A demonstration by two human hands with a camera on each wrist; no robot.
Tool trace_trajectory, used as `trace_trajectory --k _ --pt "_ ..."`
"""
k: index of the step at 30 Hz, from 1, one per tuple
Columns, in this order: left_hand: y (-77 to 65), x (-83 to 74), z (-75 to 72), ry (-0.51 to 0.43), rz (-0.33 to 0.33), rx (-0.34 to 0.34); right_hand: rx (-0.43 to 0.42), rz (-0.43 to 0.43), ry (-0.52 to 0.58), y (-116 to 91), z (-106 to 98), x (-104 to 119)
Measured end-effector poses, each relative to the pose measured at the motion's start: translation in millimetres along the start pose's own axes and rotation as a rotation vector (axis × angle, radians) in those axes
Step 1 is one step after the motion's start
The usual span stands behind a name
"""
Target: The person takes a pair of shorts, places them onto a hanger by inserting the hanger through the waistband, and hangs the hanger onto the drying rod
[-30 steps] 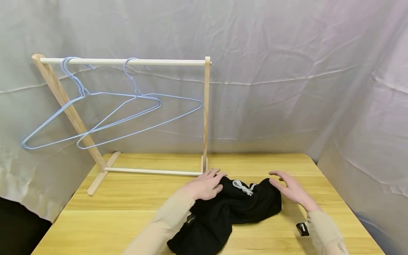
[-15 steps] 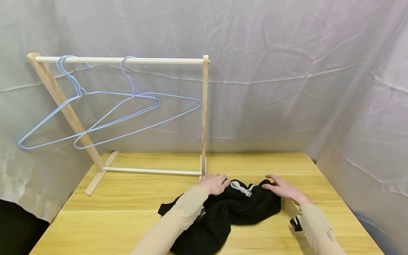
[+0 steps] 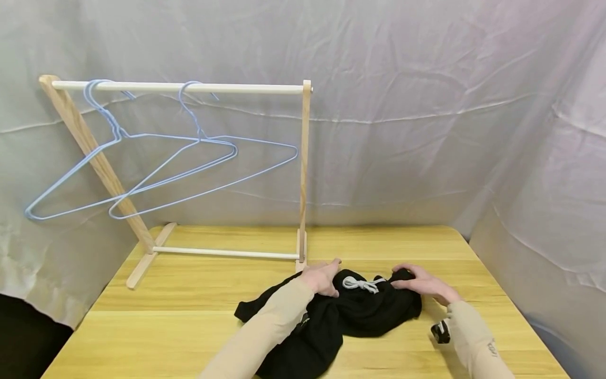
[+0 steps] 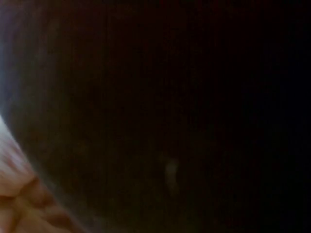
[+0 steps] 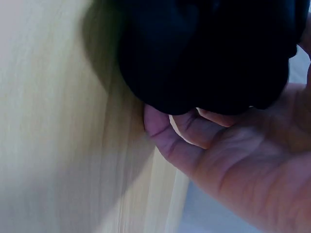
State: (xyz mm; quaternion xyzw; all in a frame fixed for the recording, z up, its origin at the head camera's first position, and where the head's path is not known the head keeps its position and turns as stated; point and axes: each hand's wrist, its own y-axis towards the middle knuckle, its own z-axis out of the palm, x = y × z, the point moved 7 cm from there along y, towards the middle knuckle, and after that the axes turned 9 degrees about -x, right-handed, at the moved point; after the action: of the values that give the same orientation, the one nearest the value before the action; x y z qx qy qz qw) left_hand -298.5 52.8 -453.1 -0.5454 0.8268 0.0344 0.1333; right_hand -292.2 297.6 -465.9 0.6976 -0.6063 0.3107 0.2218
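Observation:
A crumpled black garment (image 3: 364, 316) with a light grey drawstring (image 3: 361, 285) lies on the wooden table. My left hand (image 3: 323, 278) rests on its upper left part, thumb and forefinger spread apart. Dark fabric fills most of the left wrist view; only a bit of the left hand (image 4: 29, 208) shows in the lower left corner. At the garment's right end my right hand (image 3: 423, 284) grips the bunched edge. In the right wrist view, the fingers (image 5: 177, 145) curl behind the black cloth (image 5: 204, 58), their tips partly hidden by it.
Behind, to the left, stands a wooden rack (image 3: 305, 173) with a white top rail (image 3: 246, 88). Several blue wire hangers (image 3: 208, 190) hang from it. The rack's right foot is close to my left hand. Grey curtains (image 3: 402, 131) surround the table (image 3: 189, 337).
My left hand has moved right and down over the garment, and its fingers have spread again. My right hand has shifted left from beside the garment and now grips its edge.

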Motion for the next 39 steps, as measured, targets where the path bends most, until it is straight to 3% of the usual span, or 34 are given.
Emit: trace_trajectory --k 5,9,17,23,26,29,32,36,39 --pt "-2.4 1.3 -0.4 0.007 0.009 0.029 -0.027 -0.009 0.117 -3 -12 5" --pt "-3.0 3.0 -2.4 -0.005 0.021 0.047 -0.064 -0.059 0.136 -6 -26 15" --pt "-1.3 -5.4 0.7 0.055 0.143 0.041 -0.113 -0.134 0.129 -11 -39 29" --pt "-3.9 1.2 -5.6 0.012 0.059 -0.031 -0.137 -0.153 0.161 -14 -45 30" --pt "-6.4 5.7 -9.0 0.021 0.053 -0.084 -0.135 -0.154 0.153 -17 -49 27" --pt "-9.1 11.0 -12.8 0.013 0.058 -0.137 -0.105 -0.161 0.15 -19 -52 24" --pt "-11.8 17.1 -18.1 -0.024 0.059 -0.18 -0.022 -0.175 0.172 -23 -53 20" --pt "-17.0 26.7 -34.6 -0.073 0.052 -0.259 0.09 -0.192 0.19 -32 -59 16" --pt "-24.0 32.5 -53.6 -0.08 0.06 -0.326 0.081 -0.208 0.162 -38 -67 18"
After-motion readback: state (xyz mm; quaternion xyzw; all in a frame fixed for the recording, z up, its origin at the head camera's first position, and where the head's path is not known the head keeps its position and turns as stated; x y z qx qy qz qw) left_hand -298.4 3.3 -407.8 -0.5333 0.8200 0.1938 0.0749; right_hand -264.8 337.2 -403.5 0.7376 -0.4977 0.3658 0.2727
